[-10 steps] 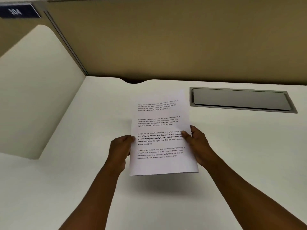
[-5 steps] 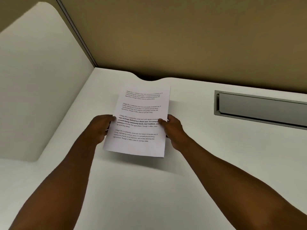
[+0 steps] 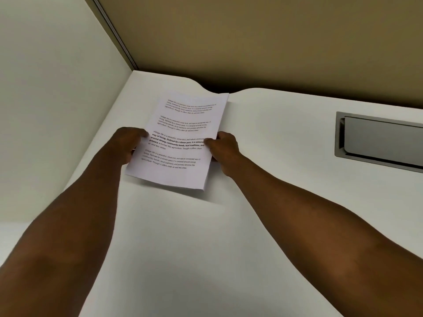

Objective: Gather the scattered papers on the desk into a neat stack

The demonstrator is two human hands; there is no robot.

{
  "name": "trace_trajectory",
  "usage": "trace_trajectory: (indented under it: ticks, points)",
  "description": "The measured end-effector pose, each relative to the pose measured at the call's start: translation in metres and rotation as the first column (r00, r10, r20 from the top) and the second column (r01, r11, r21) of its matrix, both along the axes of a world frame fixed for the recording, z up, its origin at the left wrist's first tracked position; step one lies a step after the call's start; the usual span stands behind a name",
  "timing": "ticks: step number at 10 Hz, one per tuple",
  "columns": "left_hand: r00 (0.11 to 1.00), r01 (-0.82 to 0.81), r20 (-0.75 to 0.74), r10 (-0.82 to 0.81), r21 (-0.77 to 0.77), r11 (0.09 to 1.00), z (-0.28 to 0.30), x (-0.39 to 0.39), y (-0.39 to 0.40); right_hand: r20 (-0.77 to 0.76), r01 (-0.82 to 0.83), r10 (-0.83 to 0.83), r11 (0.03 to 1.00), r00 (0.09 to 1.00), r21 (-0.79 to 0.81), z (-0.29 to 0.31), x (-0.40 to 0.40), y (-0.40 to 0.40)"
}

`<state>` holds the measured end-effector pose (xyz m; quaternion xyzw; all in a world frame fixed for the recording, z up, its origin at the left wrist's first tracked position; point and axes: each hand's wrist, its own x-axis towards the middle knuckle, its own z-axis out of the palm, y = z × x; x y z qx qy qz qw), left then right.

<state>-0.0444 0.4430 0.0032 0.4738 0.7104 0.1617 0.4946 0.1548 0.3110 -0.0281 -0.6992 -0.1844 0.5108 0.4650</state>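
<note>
side panel [image 3: 52, 99]: pale, upright, at far left; met by the surface along its lower edge.
left hand [image 3: 128, 145]: placed on the left long edge of the stack, about halfway down; thumb laid on the top sheet, fingers [image 3: 132, 153] curled under the edge, so the stack is gripped.
stack of papers [image 3: 180, 143]: white sheets, squared up, several layers seen at the near right corner; held between both hands near the back left corner of the surface. Near edge is lifted, a shadow is cast beneath it; whether the far edge touches the surface cannot be told. Slightly rotated, far end leaning right.
print: four short blocks of black text on the top sheet; third block partly bold; wide white margins at top and bottom; words too small to be read fully.
right hand [image 3: 224, 149]: set on the right long edge, opposite the left hand; thumb pressed on the top sheet, remaining fingers tucked under, edge pinched.
surface [image 3: 286, 202]: off-white, smooth, with a curved notch in its back edge just behind the stack.
back wall [image 3: 263, 40]: tan panel, seen behind the surface.
metal hatch [image 3: 380, 143]: grey recessed lid set in the surface at far right, well apart from the stack.
</note>
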Motion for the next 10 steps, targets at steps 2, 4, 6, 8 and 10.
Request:
trace_trajectory:
  ticks: [2,4,6,8,10]
  points:
    - [0.984,0.030,-0.178,-0.021,0.050,0.998,-0.012,0.001,0.028,0.088,-0.003,0.006,0.999,0.996,-0.035,0.001,-0.008,0.017]
    - [0.948,0.022,-0.319,0.012,0.104,0.994,-0.018,0.003,0.036,0.158,-0.025,0.038,0.996,0.987,-0.081,-0.001,-0.012,0.025]
    - [0.905,0.047,-0.425,0.009,0.123,0.991,-0.023,0.000,0.037,0.338,0.007,0.034,0.993,0.941,-0.121,-0.006,-0.008,0.024]
    - [0.864,0.068,-0.502,0.035,0.186,0.980,-0.020,0.007,0.019,0.474,-0.001,0.071,0.989,0.878,-0.147,0.001,0.001,0.010]
    - [0.828,0.259,-0.559,-0.035,0.328,0.908,-0.021,0.012,-0.025,0.555,-0.055,0.063,0.998,0.829,-0.031,-0.006,0.005,-0.032]
